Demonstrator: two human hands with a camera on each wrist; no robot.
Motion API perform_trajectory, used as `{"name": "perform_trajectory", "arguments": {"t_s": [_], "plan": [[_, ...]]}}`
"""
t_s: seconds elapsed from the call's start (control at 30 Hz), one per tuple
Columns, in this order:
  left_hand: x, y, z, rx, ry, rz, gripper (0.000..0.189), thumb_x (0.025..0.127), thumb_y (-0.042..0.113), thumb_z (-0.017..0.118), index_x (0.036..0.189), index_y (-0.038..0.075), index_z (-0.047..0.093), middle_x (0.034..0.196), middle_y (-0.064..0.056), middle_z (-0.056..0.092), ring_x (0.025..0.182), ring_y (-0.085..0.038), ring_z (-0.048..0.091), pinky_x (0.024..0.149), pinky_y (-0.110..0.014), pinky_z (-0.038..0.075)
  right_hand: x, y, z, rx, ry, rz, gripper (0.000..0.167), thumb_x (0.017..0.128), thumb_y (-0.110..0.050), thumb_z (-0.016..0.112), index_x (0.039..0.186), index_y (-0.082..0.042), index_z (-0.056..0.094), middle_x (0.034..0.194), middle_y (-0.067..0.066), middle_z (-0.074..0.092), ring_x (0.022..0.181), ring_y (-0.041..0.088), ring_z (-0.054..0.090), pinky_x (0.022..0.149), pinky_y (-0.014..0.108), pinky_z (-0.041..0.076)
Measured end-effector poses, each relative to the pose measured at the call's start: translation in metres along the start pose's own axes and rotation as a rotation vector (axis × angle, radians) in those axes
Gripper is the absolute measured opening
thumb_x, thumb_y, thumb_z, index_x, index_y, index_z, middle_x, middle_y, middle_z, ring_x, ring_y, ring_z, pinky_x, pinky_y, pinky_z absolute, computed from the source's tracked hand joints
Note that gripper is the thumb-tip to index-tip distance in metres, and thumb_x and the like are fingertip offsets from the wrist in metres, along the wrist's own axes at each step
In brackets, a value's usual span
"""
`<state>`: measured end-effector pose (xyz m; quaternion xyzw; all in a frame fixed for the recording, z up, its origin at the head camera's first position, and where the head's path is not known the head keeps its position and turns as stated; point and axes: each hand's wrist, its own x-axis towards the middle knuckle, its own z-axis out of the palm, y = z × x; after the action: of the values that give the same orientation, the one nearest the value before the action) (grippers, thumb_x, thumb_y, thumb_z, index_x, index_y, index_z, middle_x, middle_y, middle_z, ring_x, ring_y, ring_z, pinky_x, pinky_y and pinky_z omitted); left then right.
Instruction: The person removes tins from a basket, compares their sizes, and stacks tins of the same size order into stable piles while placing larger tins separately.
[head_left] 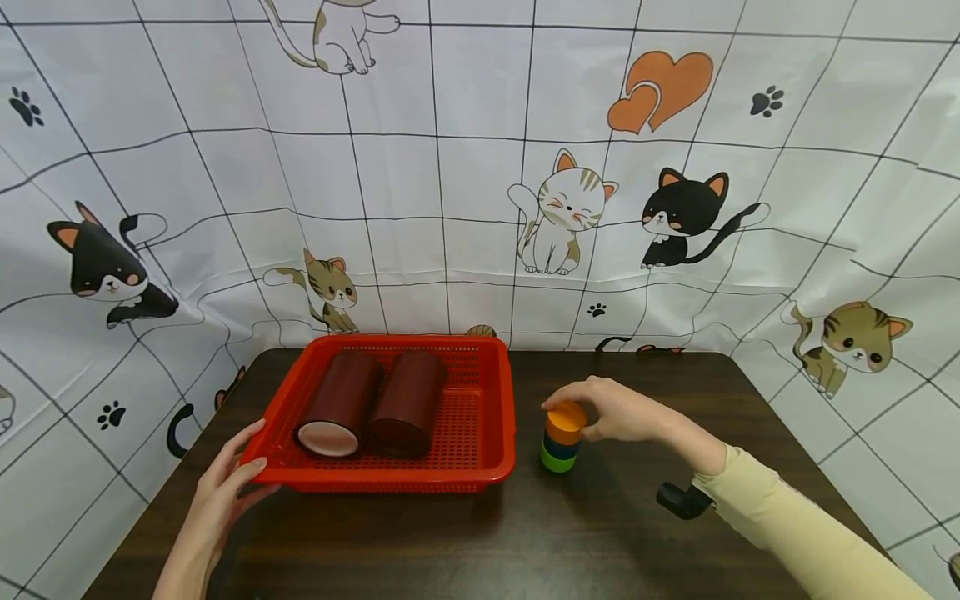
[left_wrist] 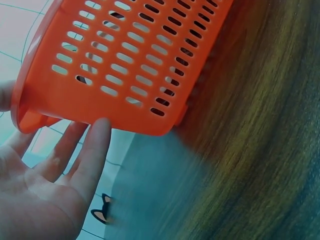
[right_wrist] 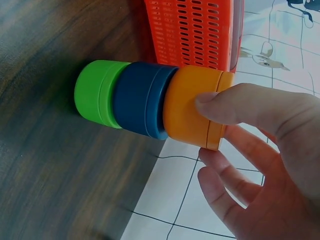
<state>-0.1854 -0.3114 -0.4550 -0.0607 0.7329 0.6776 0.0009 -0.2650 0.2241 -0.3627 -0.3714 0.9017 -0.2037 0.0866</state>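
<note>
1. Right hand: grasping the orange container, thumb on one side, fingers on the other.
2. Below it, the blue container, then the green container at the bottom, on the table. Stack stands upright, just off the red basket's right edge, near its front-right corner. Orange looks slightly off line with blue; I can't tell whether its weight is down.
3. Left hand: gripping the basket rim at the front-left corner, fingers reaching under it.
4. Inside the basket, two brown cylinders lie side by side toward its left edge; right part is bare.
5. Basket sits near the table's back edge, left of centre. Cat-print sheet behind.
6. My read: step in hand is handling the stack's top piece while steadying the basket. Next move calls for a straight vertical lift or a gentle release, no sideways push, else blue and green could topple.
</note>
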Motion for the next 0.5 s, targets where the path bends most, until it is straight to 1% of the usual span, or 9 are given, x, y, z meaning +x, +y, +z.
{"name": "perform_trajectory", "arguments": {"t_s": [0.2,0.33,0.43,0.5], "plan": [[0.0005,0.0010,0.0004,0.001,-0.019,0.032,0.058,0.103,0.028,0.051,0.156,0.027,0.027,0.120,0.019,0.048,0.098,0.005,0.061,0.079,-0.024,0.059,-0.0001,-0.0011,-0.0026,0.001,-0.016,0.001,0.057,0.081,0.000,0.073,0.133,-0.021,0.061,0.132,0.001,0.063,0.109,0.019,0.052,0.093,0.041,0.050],[0.0004,0.0007,0.0007,-0.003,-0.014,0.038,0.058,0.103,0.027,0.052,0.156,0.026,0.027,0.117,0.019,0.051,0.097,0.004,0.062,0.078,-0.024,0.059,0.0002,-0.0019,-0.0041,-0.017,-0.022,0.017,0.060,0.080,-0.001,0.075,0.135,-0.020,0.060,0.129,0.000,0.064,0.108,0.019,0.051,0.090,0.036,0.049],[-0.0001,0.0002,0.0006,-0.005,-0.011,0.029,0.058,0.103,0.028,0.052,0.156,0.027,0.027,0.117,0.020,0.051,0.097,0.004,0.062,0.078,-0.024,0.059,0.0005,-0.0025,-0.0051,-0.034,-0.019,0.028,0.062,0.079,-0.005,0.077,0.136,-0.022,0.059,0.127,-0.002,0.064,0.107,0.018,0.050,0.088,0.033,0.049],[-0.0006,0.0000,0.0003,-0.006,-0.011,0.021,0.058,0.103,0.028,0.052,0.156,0.027,0.027,0.118,0.020,0.050,0.097,0.005,0.061,0.079,-0.025,0.059,0.0008,-0.0026,-0.0061,-0.034,-0.015,0.030,0.064,0.078,-0.008,0.078,0.137,-0.023,0.058,0.129,-0.002,0.064,0.109,0.019,0.050,0.088,0.033,0.048]]}}
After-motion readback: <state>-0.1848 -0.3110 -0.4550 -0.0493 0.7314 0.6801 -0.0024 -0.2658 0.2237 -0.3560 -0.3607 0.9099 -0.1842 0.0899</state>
